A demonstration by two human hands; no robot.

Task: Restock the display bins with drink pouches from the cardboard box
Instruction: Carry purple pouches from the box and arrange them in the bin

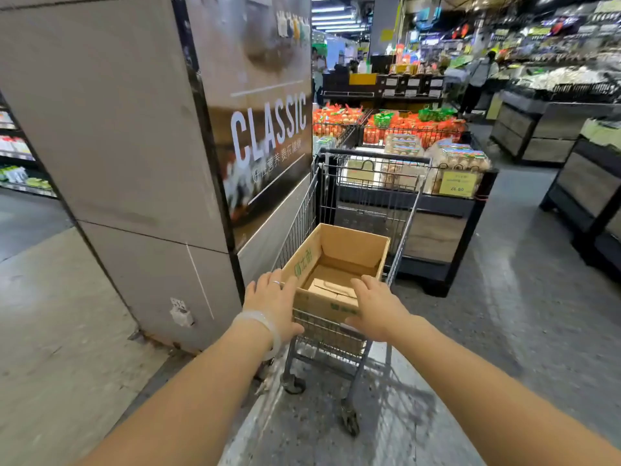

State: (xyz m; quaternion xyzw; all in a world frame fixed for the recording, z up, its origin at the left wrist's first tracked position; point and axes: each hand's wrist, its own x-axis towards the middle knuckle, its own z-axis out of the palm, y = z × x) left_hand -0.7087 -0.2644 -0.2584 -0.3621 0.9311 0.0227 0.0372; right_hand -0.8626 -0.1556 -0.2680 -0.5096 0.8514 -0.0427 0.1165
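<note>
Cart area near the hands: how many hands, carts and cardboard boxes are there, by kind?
Hands: 2, left hand and right hand, both at the cart's near end
Shopping cart: 1
Cardboard box: 1, open, no drink pouches visible inside
Total: 4

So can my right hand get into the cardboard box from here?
Probably yes. The right hand is at the cardboard box's near edge, and its top is open with nothing over it.
</note>
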